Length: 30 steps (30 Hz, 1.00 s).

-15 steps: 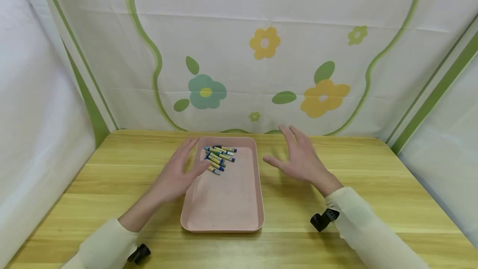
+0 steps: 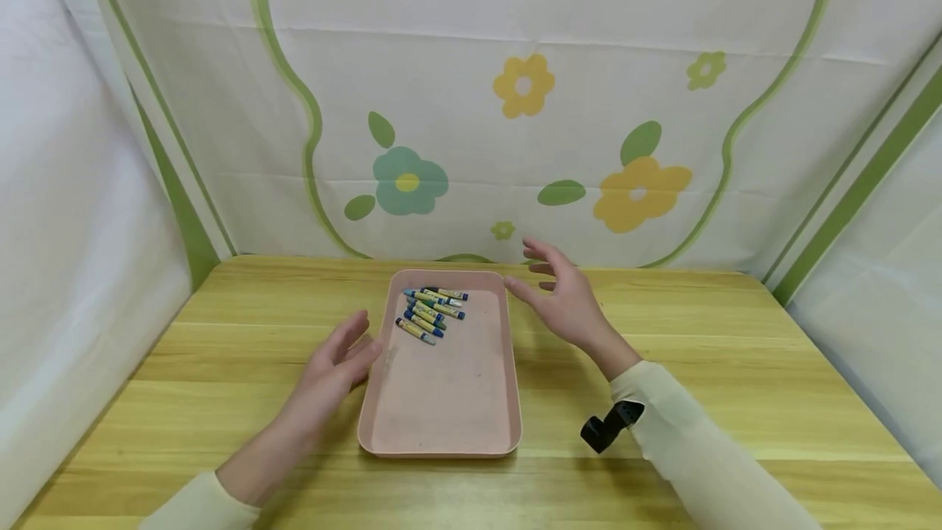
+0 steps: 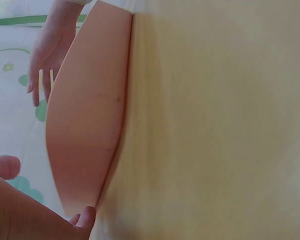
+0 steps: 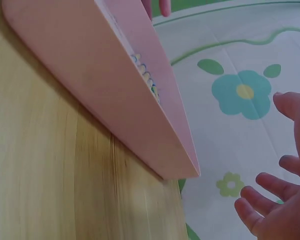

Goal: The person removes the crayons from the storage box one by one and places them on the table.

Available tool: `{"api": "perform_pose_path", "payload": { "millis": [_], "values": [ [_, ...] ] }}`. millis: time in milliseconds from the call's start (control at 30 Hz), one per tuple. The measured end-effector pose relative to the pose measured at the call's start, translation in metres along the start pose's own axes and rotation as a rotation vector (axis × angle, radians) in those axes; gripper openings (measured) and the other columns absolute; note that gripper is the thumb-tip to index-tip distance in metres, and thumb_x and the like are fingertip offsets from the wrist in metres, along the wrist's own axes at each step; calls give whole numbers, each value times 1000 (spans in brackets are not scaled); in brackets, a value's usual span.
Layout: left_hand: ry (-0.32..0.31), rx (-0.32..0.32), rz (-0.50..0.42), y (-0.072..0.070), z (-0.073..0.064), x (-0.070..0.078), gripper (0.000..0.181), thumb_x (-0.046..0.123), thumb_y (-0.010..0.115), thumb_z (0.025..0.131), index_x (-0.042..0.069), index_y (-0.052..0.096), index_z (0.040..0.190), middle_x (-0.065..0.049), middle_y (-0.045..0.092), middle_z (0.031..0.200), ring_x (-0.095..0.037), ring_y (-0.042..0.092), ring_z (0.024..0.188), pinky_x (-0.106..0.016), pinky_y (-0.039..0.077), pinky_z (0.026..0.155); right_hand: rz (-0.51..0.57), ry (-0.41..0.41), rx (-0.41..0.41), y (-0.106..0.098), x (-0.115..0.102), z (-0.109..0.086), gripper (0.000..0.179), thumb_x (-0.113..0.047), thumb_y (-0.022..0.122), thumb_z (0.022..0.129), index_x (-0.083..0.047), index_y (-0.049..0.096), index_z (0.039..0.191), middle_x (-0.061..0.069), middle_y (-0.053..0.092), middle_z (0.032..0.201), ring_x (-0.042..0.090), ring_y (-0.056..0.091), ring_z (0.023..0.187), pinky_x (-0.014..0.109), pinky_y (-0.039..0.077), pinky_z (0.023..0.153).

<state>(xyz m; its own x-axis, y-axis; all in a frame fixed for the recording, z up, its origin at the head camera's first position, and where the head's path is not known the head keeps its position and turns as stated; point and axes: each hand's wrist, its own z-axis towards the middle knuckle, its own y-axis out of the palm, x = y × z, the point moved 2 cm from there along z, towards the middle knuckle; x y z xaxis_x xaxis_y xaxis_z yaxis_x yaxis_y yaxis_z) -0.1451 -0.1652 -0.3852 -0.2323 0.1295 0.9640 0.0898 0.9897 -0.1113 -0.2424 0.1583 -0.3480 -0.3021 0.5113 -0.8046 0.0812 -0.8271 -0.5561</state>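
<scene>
A pink tray (image 2: 449, 399) lies on the wooden table, with several crayons (image 2: 425, 323) in yellow wrappers bunched in its far left part. Just outside the tray's left edge is my left hand (image 2: 331, 375), fingers relaxed and holding nothing; in the left wrist view its fingertips come close to the tray's outer wall (image 3: 90, 105), and whether they touch cannot be told. Beyond the far right corner, my right hand (image 2: 570, 301) hovers above the table with loosely bent, spread fingers. Nothing is in it. The right wrist view shows crayon ends (image 4: 146, 75) over the tray's wall.
The wooden table (image 2: 736, 383) extends on both sides of the tray. A white cloth backdrop (image 2: 456, 105) with printed flowers stands along the table's far edge, and white cloth walls (image 2: 74, 227) flank it. A black wrist camera (image 2: 611, 425) sits on the right sleeve.
My left hand has drawn back toward me and left, off the crayons' side of the tray. My right hand has moved left, nearer the tray's far right corner. The tray and crayons stay put.
</scene>
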Motion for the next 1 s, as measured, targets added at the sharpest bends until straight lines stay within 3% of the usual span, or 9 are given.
{"api": "perform_pose_path", "payload": {
  "millis": [267,700,1000],
  "values": [
    [8,-18,-71,2,0,-14,72,15,56,109,14,18,171,-9,21,179,-35,26,163,-54,30,129,60,17,3,16,-12,7,76,-40,73,101,-24,35,165,9,56,155,35,57,140,58,49,114],
    [5,-51,-54,4,4,-16,69,8,52,109,16,22,171,-10,25,177,-36,27,163,-53,33,127,99,-16,-60,28,-22,15,71,-33,70,103,-26,36,165,11,55,157,37,61,134,57,54,107],
    [-12,-26,-27,5,8,-15,65,7,51,109,15,28,169,-11,29,176,-34,30,162,-54,33,127,138,10,-78,32,-20,23,67,-37,70,102,-30,41,162,12,61,150,35,63,131,53,58,103]
  ]
}}
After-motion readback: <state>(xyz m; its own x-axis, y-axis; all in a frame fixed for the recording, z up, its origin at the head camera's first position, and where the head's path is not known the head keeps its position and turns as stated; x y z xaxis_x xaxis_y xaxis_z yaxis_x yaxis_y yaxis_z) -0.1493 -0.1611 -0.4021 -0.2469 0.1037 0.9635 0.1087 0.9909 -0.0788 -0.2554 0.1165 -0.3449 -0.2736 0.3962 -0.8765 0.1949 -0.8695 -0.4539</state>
